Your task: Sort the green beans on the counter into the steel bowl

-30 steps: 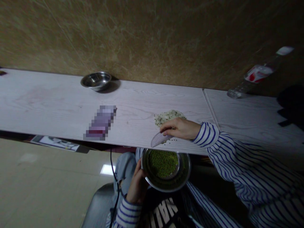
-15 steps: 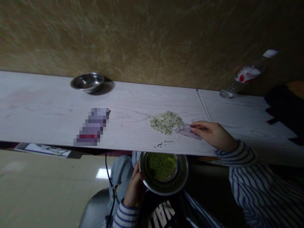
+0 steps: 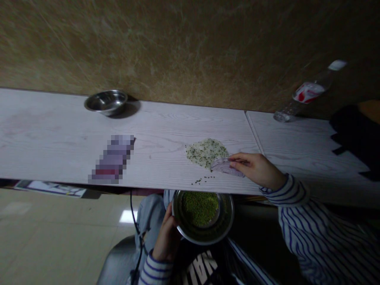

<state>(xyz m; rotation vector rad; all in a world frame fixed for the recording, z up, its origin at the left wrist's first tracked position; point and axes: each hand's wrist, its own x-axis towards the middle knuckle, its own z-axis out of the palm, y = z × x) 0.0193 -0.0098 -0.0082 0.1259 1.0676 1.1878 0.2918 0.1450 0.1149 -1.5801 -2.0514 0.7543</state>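
Observation:
My left hand (image 3: pixel 167 236) grips the left rim of a steel bowl (image 3: pixel 228 221) at the table's front edge, above my lap. Small green beans (image 3: pixel 200 208), like mung beans, cover its bottom. Between the fingertips of my right hand (image 3: pixel 257 168) is a translucent purplish sheet (image 3: pixel 227 167), pinched and slightly curved, resting at the tabletop. Its left edge meets the near right side of a flat pile of white grains mixed with green beans (image 3: pixel 206 152). A few loose beans (image 3: pixel 204 180) lie between that pile and the table edge.
Another steel bowl (image 3: pixel 106 103) stands at the back left by the wall. A pixelated flat object (image 3: pixel 113 158) lies in front of it. On the right are a clear bottle with a red and white label (image 3: pixel 308 93) and a dark object (image 3: pixel 356 138). A black cable (image 3: pixel 134 213) hangs below the table.
My right hand has moved left, bringing the purplish sheet further along the pile's near right edge. The left hand still holds the bowl in about the same place.

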